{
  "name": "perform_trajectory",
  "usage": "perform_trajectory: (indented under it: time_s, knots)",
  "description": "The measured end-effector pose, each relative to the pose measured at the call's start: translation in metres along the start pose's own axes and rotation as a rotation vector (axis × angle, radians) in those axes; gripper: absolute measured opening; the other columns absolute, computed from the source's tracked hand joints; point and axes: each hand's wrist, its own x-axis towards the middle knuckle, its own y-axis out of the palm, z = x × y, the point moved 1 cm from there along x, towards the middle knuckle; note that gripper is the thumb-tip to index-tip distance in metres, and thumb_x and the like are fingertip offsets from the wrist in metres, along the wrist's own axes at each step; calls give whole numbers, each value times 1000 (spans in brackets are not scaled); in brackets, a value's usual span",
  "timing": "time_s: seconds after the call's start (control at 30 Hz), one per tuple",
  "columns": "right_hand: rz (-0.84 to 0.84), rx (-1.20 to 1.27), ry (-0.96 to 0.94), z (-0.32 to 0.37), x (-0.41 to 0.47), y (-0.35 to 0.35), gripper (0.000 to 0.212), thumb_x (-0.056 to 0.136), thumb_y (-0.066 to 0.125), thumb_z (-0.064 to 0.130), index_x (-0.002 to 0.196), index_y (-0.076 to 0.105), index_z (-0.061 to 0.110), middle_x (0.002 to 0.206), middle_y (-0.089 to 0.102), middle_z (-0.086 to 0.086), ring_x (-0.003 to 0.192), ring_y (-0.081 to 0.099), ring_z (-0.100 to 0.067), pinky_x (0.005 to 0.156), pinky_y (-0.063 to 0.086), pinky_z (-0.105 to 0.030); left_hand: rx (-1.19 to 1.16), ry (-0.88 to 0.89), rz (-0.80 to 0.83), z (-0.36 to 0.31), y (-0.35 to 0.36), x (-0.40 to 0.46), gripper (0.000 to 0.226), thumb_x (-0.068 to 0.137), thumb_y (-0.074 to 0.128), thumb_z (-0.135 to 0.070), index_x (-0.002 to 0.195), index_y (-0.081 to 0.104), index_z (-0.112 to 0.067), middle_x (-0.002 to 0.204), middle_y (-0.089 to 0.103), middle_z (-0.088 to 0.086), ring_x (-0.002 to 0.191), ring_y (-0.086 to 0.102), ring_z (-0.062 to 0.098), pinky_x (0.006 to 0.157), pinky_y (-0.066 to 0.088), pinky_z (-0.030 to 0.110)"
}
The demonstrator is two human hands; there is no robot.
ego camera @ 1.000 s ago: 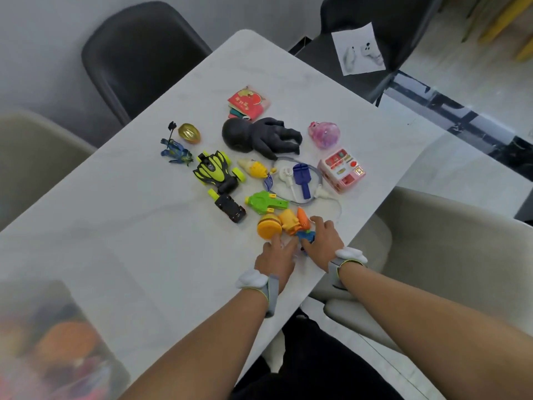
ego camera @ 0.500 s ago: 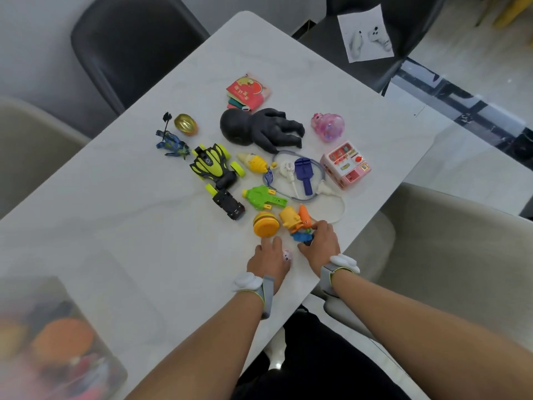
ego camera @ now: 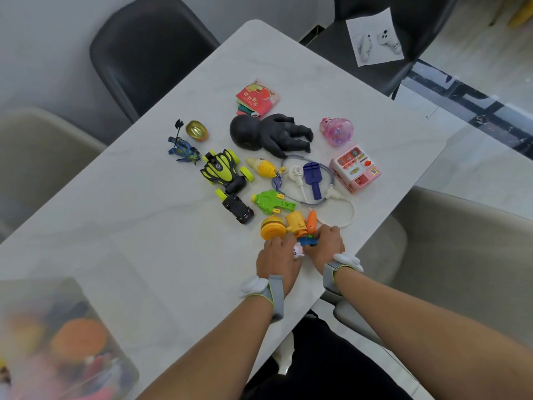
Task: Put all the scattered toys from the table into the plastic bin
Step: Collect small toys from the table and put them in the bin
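Note:
Several toys lie scattered on the white table point(ego camera: 144, 226). My left hand point(ego camera: 276, 258) is curled over a small white and pink toy point(ego camera: 298, 251) near the table's front edge. My right hand point(ego camera: 326, 244) sits right beside it, fingers closed on a blue toy point(ego camera: 308, 241) next to an orange carrot figure point(ego camera: 311, 221). Just beyond my hands are a burger toy point(ego camera: 272, 227) and a yellow figure point(ego camera: 295, 222). The plastic bin point(ego camera: 43, 282), blurred and holding several toys, stands at the lower left, far from both hands.
Farther back lie a black doll point(ego camera: 268, 134), a yellow-black car point(ego camera: 223, 170), a black car point(ego camera: 238, 209), a green toy point(ego camera: 269, 202), a stethoscope point(ego camera: 331, 194), a pink vending toy point(ego camera: 356, 168), a pink pig point(ego camera: 337, 131) and a red cloth book point(ego camera: 255, 99). Chairs surround the table.
My hands have drawn slightly together and back toward the front edge. The small white and pink toy now shows between them; the other toys have not moved.

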Motion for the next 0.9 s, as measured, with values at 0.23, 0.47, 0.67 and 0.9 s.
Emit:
perform_trajectory:
  time_s: [0.23, 0.47, 0.67, 0.9]
  knots:
    - [69, -36, -73, 3, 5, -10, 35, 74, 75, 26, 98, 53, 14, 101, 56, -9, 90, 59, -32, 71, 44, -33, 182, 173, -207, -26, -35, 42, 30, 90, 52, -25, 119, 59, -22, 111, 56, 5, 105, 53, 30, 79, 43, 41]
    - [147, -113, -65, -9, 6, -15, 16, 84, 64, 28, 93, 61, 14, 101, 64, -9, 82, 68, -29, 76, 55, -35, 231, 120, -30, -18, -23, 61, 40, 95, 50, -33, 135, 49, -38, 129, 46, 6, 116, 46, 30, 84, 38, 40]
    - [91, -75, 19, -9, 9, -17, 11, 95, 56, 20, 94, 47, 15, 95, 62, -9, 77, 61, -26, 66, 39, -29, 238, 134, 2, -14, -14, 54, 35, 97, 47, -25, 132, 51, -28, 133, 43, 12, 116, 46, 33, 85, 38, 42]
    - [20, 348, 104, -8, -1, -2, 14, 94, 56, 16, 106, 58, 8, 100, 67, -14, 87, 67, -35, 79, 57, -49, 241, 97, -27, -9, -17, 50, 34, 100, 41, -21, 133, 47, -28, 129, 43, 12, 109, 47, 31, 82, 38, 39]
